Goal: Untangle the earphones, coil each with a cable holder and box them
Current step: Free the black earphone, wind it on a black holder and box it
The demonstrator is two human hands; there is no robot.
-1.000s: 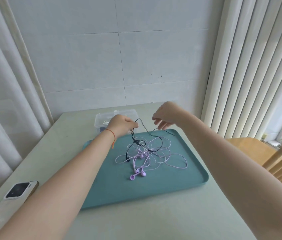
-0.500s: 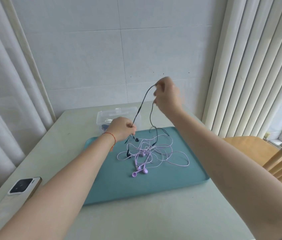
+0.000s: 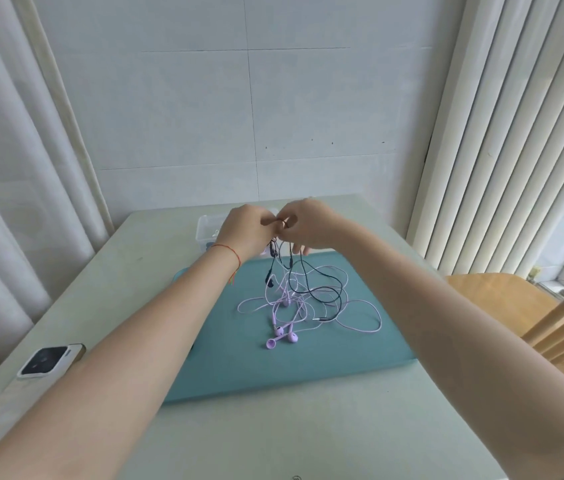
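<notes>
A tangle of purple earphones [image 3: 282, 336] and black earphones [image 3: 322, 287] lies on a teal tray [image 3: 232, 368]. My left hand [image 3: 245, 230] and my right hand [image 3: 308, 225] meet above the tray's far edge. Both pinch the black cable at its top, and its strands hang down from my fingers into the pile. The purple buds and a silver plug rest on the tray. A clear plastic box [image 3: 206, 228] stands behind my left hand, mostly hidden.
A phone [image 3: 50, 360] lies face down near the table's left edge. A wooden chair [image 3: 516, 306] stands at the right. Curtains hang on both sides, and a tiled wall closes the back.
My right hand has come down from its raised position and joined my left hand. The black cable, stretched upward before, now hangs slack in loops over the tray.
</notes>
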